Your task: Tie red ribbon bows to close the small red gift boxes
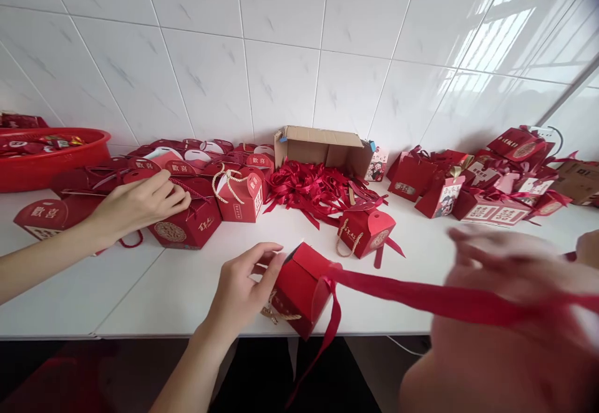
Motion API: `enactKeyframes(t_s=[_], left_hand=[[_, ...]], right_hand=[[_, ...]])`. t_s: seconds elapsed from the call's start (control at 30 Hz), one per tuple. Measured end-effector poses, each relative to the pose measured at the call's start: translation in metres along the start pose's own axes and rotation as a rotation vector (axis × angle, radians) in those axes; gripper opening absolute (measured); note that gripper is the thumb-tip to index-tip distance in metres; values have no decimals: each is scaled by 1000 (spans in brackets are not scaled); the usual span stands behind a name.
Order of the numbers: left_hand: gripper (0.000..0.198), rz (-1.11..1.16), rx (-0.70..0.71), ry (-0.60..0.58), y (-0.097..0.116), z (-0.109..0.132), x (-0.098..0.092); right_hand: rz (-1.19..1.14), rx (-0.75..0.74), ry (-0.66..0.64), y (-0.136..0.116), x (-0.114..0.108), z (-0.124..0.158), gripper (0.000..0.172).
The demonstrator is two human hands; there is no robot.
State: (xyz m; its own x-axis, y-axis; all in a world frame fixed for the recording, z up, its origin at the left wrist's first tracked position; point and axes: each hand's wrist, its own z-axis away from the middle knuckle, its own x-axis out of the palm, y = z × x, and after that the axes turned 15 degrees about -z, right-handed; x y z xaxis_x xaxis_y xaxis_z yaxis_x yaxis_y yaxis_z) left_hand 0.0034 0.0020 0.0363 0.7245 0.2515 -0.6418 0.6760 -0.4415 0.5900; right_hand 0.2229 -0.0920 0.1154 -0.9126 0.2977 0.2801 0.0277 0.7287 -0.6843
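Across mid-frame: white desk [154, 294]. Lower right: right hand [500, 254], blurred; cannot tell state of grip. Lower centre, at desk's near edge: red box [304, 279]. Beside its left edge: left hand [241, 285], grip curved, cannot tell if pinching. Rightward from box: red ribbon [397, 291].

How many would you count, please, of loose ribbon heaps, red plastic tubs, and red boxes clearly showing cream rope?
Loose ribbon heap: 1
Red plastic tub: 1
Boxes clearly showing cream rope: 3, namely the near box by the left hand, the middle box and the back box
Total: 5
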Motion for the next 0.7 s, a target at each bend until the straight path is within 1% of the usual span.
enactKeyframes(t_s=[0.03, 0.07, 0.13, 0.17, 0.2, 0.27, 0.37, 0.5, 0.7], left_hand=[[21, 33, -45, 17, 1, 0, 1], [23, 62, -82, 29, 3, 0, 1], [25, 99, -128, 46, 6, 1, 1], [26, 107, -142, 53, 7, 2, 1], [26, 110, -155, 57, 8, 3, 0], [25, 114, -167, 60, 8, 6, 0], [23, 124, -158, 57, 8, 10, 1], [21, 133, -142, 69, 6, 12, 2], [20, 158, -123, 52, 8, 15, 3]], right_hand=[[-26, 34, -38, 5, 6, -2, 25], [-34, 93, -119, 14, 13, -5, 24], [73, 308, -372, 37, 29, -10, 24], [147, 392, -487, 49, 36, -11, 25], [218, 447, -568, 59, 41, -12, 27], [322, 478, -664, 75, 49, -11, 31], [386, 474, -712, 84, 53, -7, 34], [451, 494, -711, 85, 53, -6, 33], [445, 529, -742, 86, 56, -8, 34]])
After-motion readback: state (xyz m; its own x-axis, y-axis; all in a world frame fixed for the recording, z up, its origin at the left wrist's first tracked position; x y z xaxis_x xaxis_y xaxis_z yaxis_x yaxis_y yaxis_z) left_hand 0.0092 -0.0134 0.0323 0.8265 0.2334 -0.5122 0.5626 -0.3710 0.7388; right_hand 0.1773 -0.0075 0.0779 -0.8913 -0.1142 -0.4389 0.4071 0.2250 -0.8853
